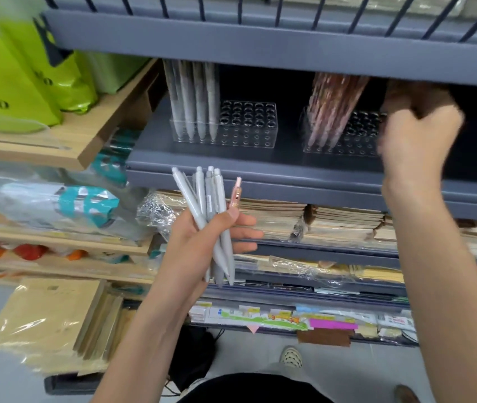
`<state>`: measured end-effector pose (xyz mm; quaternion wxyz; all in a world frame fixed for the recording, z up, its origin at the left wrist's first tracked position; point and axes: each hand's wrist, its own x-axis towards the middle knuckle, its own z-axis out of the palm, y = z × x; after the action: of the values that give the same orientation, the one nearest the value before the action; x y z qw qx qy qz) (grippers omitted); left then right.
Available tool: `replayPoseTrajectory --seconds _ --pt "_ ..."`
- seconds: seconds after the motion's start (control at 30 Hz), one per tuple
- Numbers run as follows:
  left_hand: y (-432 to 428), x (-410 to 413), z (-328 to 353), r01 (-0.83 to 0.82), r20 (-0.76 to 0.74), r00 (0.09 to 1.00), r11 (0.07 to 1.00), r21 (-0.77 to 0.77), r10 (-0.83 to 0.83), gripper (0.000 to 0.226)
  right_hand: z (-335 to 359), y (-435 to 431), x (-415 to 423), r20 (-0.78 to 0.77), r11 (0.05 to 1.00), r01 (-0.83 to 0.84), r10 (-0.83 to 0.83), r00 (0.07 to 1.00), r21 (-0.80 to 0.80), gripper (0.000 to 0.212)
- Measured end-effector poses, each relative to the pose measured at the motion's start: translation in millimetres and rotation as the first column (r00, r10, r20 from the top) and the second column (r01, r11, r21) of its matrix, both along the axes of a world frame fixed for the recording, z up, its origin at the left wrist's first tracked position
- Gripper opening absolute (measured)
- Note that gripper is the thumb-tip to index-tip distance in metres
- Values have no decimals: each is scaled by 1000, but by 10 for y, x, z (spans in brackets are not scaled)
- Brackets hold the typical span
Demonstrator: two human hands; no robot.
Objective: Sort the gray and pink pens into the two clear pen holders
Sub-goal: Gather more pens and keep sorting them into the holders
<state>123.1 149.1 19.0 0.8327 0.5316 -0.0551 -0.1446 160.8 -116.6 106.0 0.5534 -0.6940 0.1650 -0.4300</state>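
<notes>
Hands apart: left hand point(199, 239) clutches gray pens point(212, 199) upright; raised right hand point(417, 138) blurred, grip unclear.

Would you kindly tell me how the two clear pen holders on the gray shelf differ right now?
The left holder carries gray pens standing upright; the right holder carries pink pens leaning rightward. The right holder is partly hidden by the right hand; the left holder is in full view. Both are clear, with pens at their left ends.
</notes>
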Motion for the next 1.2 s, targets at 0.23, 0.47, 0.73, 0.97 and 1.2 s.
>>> replayPoseTrajectory --seconds 0.23,0.47,0.73,0.97,1.2 --pt "298 -102 -38 46 1 999 999 -5 -46 23 -341 1089 -445 -384 717 -680 592 709 -149 6" --pt "547 -139 -3 71 37 997 998 2 -71 30 -368 1467 -456 -427 609 -792 725 540 32 18" --pt "384 -189 -32 88 152 985 996 3 -87 25 -519 1334 -569 -247 685 -726 715 654 61 18" --pt "-30 -187 11 70 230 970 996 53 -81 27 -586 725 -714 -165 768 -634 640 750 94 9" --pt "-440 -137 90 -102 177 978 994 -43 108 22 -363 -59 -569 166 859 -468 440 882 208 10"
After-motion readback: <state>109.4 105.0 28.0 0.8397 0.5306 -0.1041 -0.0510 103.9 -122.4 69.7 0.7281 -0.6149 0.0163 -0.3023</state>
